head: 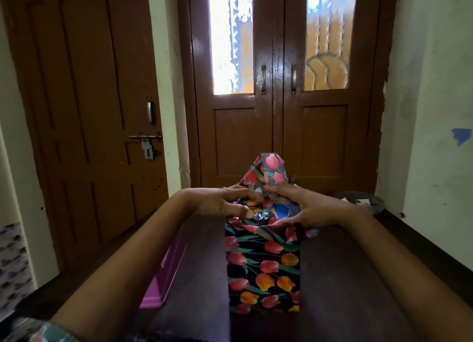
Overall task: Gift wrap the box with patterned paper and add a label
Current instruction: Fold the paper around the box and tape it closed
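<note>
Two hands fold patterned paper [279,233] over the far end of a box [263,277] lying mid-table [345,277], the left hand [225,203] with fingers curled on bunched paper, the right hand [309,208] with fingers spread flat against it; uneven pulling could tear the standing flap [271,167].

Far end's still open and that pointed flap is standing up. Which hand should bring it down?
Probably the right hand: its straight fingers already reach the base of the upright flap. The left hand curls over the crumpled side fold and is better left pinning it.
</note>
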Demonstrator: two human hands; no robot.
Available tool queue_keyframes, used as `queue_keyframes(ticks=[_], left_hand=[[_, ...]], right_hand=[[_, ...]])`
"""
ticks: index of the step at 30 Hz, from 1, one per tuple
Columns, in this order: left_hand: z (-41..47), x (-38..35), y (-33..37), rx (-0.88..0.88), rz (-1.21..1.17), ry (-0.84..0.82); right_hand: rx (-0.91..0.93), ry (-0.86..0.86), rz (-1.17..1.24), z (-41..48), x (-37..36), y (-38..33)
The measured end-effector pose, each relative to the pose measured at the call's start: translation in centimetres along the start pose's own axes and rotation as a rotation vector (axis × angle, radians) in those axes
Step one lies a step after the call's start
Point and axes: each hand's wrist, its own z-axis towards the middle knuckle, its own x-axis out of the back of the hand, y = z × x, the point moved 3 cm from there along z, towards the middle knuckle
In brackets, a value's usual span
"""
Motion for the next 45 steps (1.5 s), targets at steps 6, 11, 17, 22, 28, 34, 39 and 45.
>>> queue_keyframes(ticks=[6, 11, 17, 22, 28, 34, 39, 45], left_hand=[[0.2, 0.2, 0.8, 0.085, 0.026, -0.008], [0.1, -0.3, 0.2, 0.038, -0.054, 0.012], [-0.5, -1.1, -2.3, -0.064, -0.706, 0.496], [-3.8, 0.2, -4.6, 0.207, -0.687, 0.813], [-10.6, 1.3, -8.6, 0.677, -0.391, 0.687], [-13.4, -1.6, -12.1, 0.942, -0.513, 0.623], [-12.0, -3.7, -11.7, 0.978, -0.629, 0.636], [-11.7, -4.0, -11.1, 0.973, -0.734, 0.658]], right_hand=[[0.003, 0.046, 0.054, -0.3, 0.5, -0.4], [-0.043, 0.013, 0.055, -0.5, -0.4, -0.3], [-0.093, -0.04, 0.017, -0.5, -0.2, 0.0], [-0.101, -0.024, 0.083, 0.0, -0.5, 0.4], [-0.051, 0.025, 0.155, -0.1, -1.3, 0.5], [-0.062, 0.037, 0.245, -0.7, -1.5, 0.1], [-0.07, 0.056, 0.263, -0.5, -1.6, 0.2], [-0.066, 0.064, 0.258, -0.4, -1.8, 0.6]])
